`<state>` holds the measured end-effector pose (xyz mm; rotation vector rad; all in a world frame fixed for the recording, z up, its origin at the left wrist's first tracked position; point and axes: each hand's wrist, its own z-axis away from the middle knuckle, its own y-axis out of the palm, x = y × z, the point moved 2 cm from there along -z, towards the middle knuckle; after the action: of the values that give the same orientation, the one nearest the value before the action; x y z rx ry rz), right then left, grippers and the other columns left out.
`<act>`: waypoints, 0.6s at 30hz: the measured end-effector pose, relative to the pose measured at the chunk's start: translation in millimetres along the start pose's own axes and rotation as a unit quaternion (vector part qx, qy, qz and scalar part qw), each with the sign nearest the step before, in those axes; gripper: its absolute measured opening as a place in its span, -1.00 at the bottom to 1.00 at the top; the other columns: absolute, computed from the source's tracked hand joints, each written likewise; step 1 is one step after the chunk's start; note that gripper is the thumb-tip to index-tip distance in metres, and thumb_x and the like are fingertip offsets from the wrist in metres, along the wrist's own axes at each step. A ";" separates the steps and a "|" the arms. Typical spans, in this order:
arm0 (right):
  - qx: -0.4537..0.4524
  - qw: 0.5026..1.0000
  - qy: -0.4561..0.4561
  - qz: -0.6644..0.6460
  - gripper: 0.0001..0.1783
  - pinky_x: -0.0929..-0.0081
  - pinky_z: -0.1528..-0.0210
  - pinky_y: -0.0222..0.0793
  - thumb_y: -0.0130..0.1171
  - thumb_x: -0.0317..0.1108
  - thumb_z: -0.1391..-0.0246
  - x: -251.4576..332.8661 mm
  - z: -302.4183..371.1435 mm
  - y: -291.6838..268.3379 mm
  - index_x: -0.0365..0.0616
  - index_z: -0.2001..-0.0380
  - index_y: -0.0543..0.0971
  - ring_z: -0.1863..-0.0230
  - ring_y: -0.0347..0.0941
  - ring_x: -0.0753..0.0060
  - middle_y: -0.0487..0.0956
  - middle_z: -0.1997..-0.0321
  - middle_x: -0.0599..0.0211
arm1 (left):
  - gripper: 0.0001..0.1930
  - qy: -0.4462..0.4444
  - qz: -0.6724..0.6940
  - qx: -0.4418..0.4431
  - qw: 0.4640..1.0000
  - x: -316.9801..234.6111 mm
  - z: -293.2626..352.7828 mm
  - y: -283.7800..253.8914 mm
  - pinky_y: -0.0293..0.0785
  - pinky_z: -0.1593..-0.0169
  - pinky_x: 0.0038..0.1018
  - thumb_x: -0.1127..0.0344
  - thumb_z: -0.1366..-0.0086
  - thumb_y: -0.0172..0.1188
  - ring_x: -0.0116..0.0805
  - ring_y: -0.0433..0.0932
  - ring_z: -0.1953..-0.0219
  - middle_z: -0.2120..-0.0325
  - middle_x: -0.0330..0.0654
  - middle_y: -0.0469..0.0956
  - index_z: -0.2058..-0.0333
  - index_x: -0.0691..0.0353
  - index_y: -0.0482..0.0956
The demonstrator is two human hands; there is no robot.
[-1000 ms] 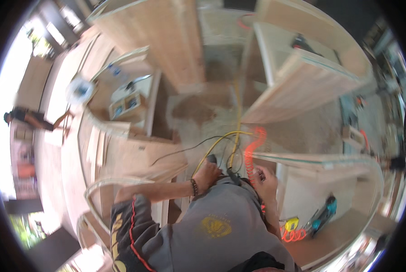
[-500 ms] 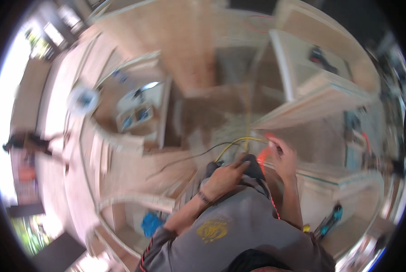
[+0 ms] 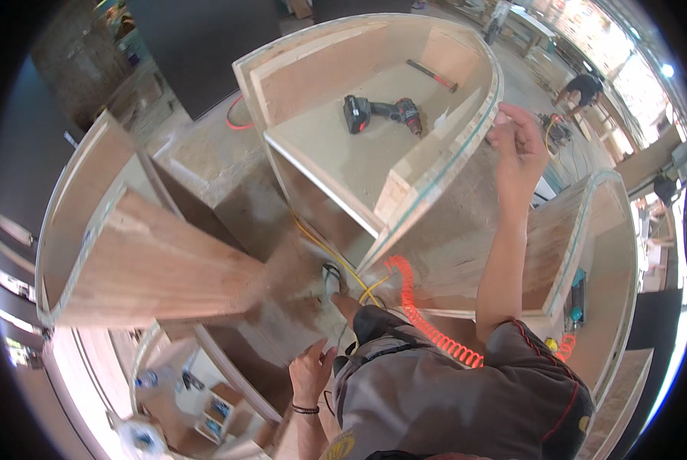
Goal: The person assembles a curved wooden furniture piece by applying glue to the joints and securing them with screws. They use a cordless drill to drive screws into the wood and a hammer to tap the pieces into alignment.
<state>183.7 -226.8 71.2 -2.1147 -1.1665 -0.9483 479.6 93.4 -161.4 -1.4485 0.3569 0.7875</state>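
My right hand (image 3: 520, 142) reaches out at the far right with loosely bent fingers, beside the rim of a curved wooden cabinet shell (image 3: 466, 165) with a teal line along its edge. Nothing shows in its grasp, and I cannot tell whether the fingertips touch the rim. Low at my left side hangs my left hand (image 3: 310, 376), fingers partly curled and apart, holding nothing. An orange coiled air hose (image 3: 428, 326) runs across the front of my body. Inside the cabinet shell lie a black and red cordless drill (image 3: 385, 113) and a red-handled hammer (image 3: 433, 75).
More curved wooden shells stand at the left (image 3: 151, 261) and right (image 3: 543, 261). A yellow hose (image 3: 324, 244) trails over the floor by my foot. A teal power tool (image 3: 578, 299) sits in the right shell. Farther off, a person (image 3: 585, 90) bends down.
My view has turned right, bringing the shell with the drill to the middle. My right hand has let go of the orange hose and stretched forward; my left has dropped to my side.
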 end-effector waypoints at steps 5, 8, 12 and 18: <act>0.039 0.986 -0.022 0.159 -0.79 0.50 0.17 0.39 0.25 -0.38 -0.23 -70.6 -28.2 55.2 -0.18 0.09 0.65 0.31 0.51 0.50 0.62 0.35 0.36 | -0.70 0.022 -0.021 0.039 0.999 13.4 -139.6 -18.4 0.54 0.37 -0.19 0.17 -0.25 0.36 -0.03 0.65 0.45 0.51 -0.08 0.65 0.07 0.11 0.69; 0.055 0.979 -0.022 0.195 -0.79 0.40 0.05 0.41 0.25 -0.43 -0.18 -85.2 -29.1 80.4 -0.18 0.11 0.65 0.20 0.54 0.27 0.62 0.26 0.23 | -0.70 0.074 0.001 0.093 0.993 -4.7 -235.5 -36.1 0.54 0.37 -0.20 0.19 -0.27 0.35 -0.04 0.65 0.46 0.51 -0.07 0.65 0.05 0.12 0.68; 0.100 0.957 0.000 0.272 -0.78 0.30 -0.08 0.39 0.25 -0.46 -0.12 -91.4 -31.2 84.7 -0.16 0.13 0.66 0.03 0.51 0.06 0.60 0.13 0.14 | -0.71 0.197 0.132 0.100 0.966 -73.7 -361.7 -43.3 0.49 0.42 -0.33 0.23 -0.31 0.34 -0.21 0.60 0.54 0.56 -0.07 0.61 0.04 0.17 0.68; 0.048 0.957 0.042 0.284 -0.76 0.32 -0.13 0.36 0.26 -0.45 -0.12 -72.0 -41.9 89.0 -0.17 0.11 0.65 -0.04 0.49 0.13 0.59 0.09 0.15 | -0.60 0.382 0.239 0.199 0.870 -247.1 -517.9 32.9 0.36 0.43 -0.47 0.25 -0.35 0.28 -0.49 0.36 0.58 0.57 -0.27 0.50 -0.13 0.19 0.56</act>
<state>220.5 -335.2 29.4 -2.1259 -0.4951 -0.6851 405.9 -472.0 -89.3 -1.2277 1.4464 0.4391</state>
